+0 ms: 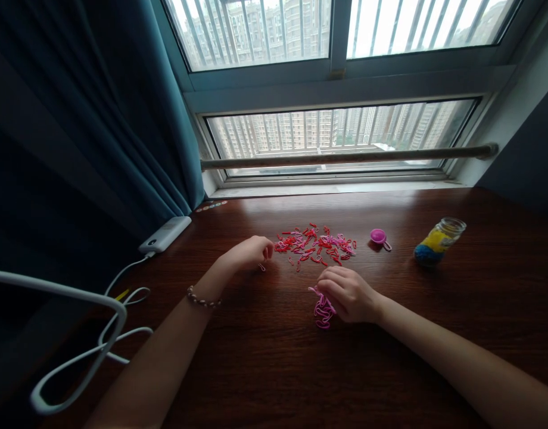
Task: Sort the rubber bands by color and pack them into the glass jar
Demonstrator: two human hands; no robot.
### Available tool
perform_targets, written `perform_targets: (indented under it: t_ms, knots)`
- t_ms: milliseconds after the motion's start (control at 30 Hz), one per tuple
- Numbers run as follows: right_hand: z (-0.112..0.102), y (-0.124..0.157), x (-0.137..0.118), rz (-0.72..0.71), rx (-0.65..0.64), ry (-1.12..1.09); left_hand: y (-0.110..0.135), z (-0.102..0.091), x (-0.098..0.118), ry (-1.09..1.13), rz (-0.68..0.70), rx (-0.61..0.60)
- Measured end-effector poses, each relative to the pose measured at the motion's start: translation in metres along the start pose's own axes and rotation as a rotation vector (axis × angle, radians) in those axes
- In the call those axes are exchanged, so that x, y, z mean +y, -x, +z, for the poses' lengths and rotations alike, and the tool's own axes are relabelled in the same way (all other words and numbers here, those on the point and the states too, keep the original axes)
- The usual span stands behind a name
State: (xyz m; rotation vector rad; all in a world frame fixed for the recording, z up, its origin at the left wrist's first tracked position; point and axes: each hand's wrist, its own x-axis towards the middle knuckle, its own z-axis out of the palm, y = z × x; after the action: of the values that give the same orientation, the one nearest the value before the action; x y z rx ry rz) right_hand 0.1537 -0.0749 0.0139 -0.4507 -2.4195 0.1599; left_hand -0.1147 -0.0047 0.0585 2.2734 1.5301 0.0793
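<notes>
Bending down, the right hand [348, 293] apparently pinches pink links [323, 312]; the left hand [253, 251] curls half-closed, any hold hidden.

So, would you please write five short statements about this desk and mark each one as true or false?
1. The right hand is at the pink loops. True.
2. The left hand is near the right end of the scattered red and pink pieces. False: it is near their left end.
3. A bracelet is on the left arm. True.
4. The pink cup is right of the glass jar. False: it is left of it.
5. The curtain is blue. True.
</notes>
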Motion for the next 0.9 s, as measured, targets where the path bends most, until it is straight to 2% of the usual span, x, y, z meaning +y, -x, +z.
perform_targets:
  t_ms: [67,200,300,367,433,567,633,667,700,733,767,833,867,900]
  knots:
    - [-0.002,0.000,-0.004,-0.040,-0.048,0.043,0.002,-0.002,-0.006,-0.031,-0.025,0.015]
    - [-0.001,0.002,-0.001,-0.053,-0.095,0.113,0.003,-0.002,-0.011,-0.107,-0.115,-0.030]
    - [0.002,0.004,0.003,-0.002,-0.069,0.072,0.001,-0.002,-0.010,-0.064,-0.101,-0.055]
    - [0.004,0.005,0.007,0.108,0.024,0.024,0.000,0.000,-0.005,0.033,-0.056,-0.093]
    - [0.006,0.006,0.012,0.278,0.172,-0.006,0.001,0.004,0.007,0.168,0.025,-0.129]
    - [0.006,0.006,0.024,0.621,0.414,-0.073,0.006,0.020,0.049,0.427,0.301,-0.250]
    - [0.005,0.006,0.030,0.713,0.483,-0.115,0.007,0.028,0.065,0.505,0.404,-0.335]
    - [0.005,0.007,0.032,0.739,0.511,-0.130,0.006,0.032,0.069,0.526,0.428,-0.317]
    - [0.005,0.007,0.034,0.756,0.532,-0.138,0.004,0.035,0.068,0.537,0.427,-0.259]
    - [0.005,0.007,0.036,0.766,0.545,-0.140,0.000,0.037,0.063,0.537,0.402,-0.142]
    - [0.006,0.007,0.037,0.768,0.545,-0.139,-0.004,0.039,0.055,0.524,0.354,0.017]
    - [0.007,0.007,0.039,0.744,0.512,-0.132,-0.015,0.042,0.031,0.425,0.234,0.412]
    - [0.008,0.006,0.040,0.714,0.480,-0.131,-0.020,0.044,0.018,0.348,0.183,0.553]
    - [0.009,0.006,0.040,0.677,0.440,-0.130,-0.024,0.045,0.005,0.271,0.162,0.625]
